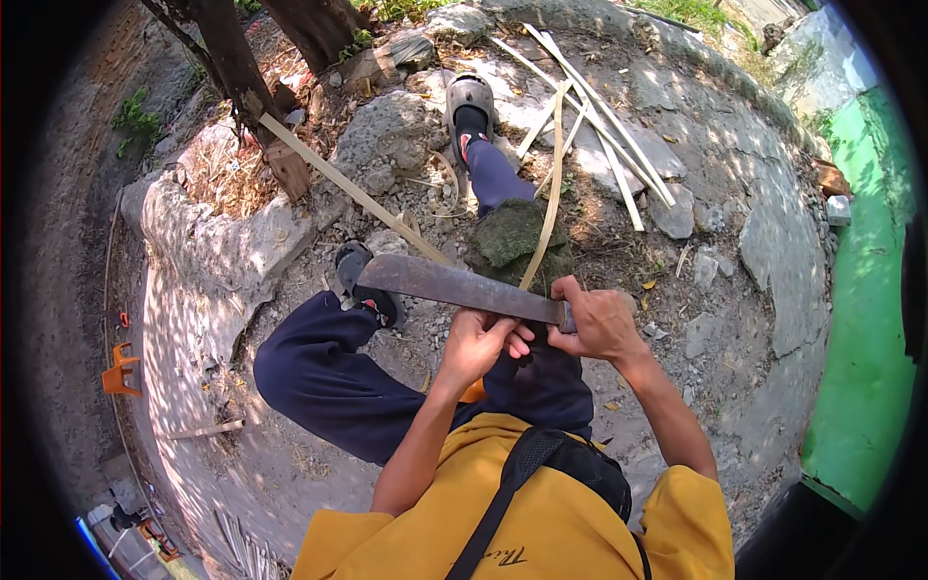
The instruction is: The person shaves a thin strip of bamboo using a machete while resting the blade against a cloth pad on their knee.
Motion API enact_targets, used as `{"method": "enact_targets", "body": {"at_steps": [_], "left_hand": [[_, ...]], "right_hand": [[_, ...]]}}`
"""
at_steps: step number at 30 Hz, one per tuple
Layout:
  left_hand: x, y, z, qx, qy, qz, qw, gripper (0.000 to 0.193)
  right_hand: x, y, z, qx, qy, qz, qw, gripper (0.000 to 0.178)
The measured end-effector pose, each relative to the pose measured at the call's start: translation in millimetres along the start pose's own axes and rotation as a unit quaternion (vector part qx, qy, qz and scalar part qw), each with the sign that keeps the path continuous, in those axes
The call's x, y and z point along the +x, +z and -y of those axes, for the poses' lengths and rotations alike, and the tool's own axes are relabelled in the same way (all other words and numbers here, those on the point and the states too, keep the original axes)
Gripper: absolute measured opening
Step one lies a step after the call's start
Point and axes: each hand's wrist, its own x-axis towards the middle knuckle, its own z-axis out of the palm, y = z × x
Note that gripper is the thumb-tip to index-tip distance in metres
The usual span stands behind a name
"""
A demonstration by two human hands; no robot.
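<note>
Fingers (566,288) of the right hand (604,324) clench the handle (567,316) of a machete (449,285), its blade pointing left across a pale strip (554,193). Beneath it, the left hand (471,346) curls, its grasp unclear.

outdoor yard (749,416), cracked concrete slabs (788,256), tree trunks (230,63), green wall (860,387), dappled sunlight

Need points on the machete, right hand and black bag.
Machete (462,289): head view, middle of the blade.
Right hand (605,324): head view, back of the hand.
Black bag (584,473): head view, main body.
</note>
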Motion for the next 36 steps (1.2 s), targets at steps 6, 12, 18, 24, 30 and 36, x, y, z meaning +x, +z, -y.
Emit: {"method": "enact_targets", "body": {"at_steps": [6, 12, 18, 24, 30, 36], "left_hand": [[-5, -2, -1, -0.002, -0.009, -0.001, 1.0, 0.022], [-10, -4, 1, 0.011, -0.017, 0.007, 1.0, 0.027], [-23, -10, 5, -0.005, -0.037, 0.025, 0.999, 0.028], [-44, -16, 8, -0.006, -0.062, 0.016, 0.998, 0.027], [-71, -27, 17, -0.02, -0.089, 0.014, 0.996, 0.027], [-108, -41, 23, -0.002, -0.117, 0.028, 0.993, 0.027]], "right_hand": [[-2, 4, 0, 0.003, 0.002, -0.013, 1.0, 0.048], [-1, 3, -1, 0.012, 0.002, 0.002, 1.0, 0.046], [-2, 2, -1, 0.012, 0.014, 0.002, 1.0, 0.048], [-1, 0, 3, 0.005, 0.019, 0.006, 1.0, 0.05], [-1, 1, 0, 0.009, 0.025, 0.016, 1.0, 0.051], [0, 0, 1, 0.004, 0.028, 0.02, 0.999, 0.051]]}}
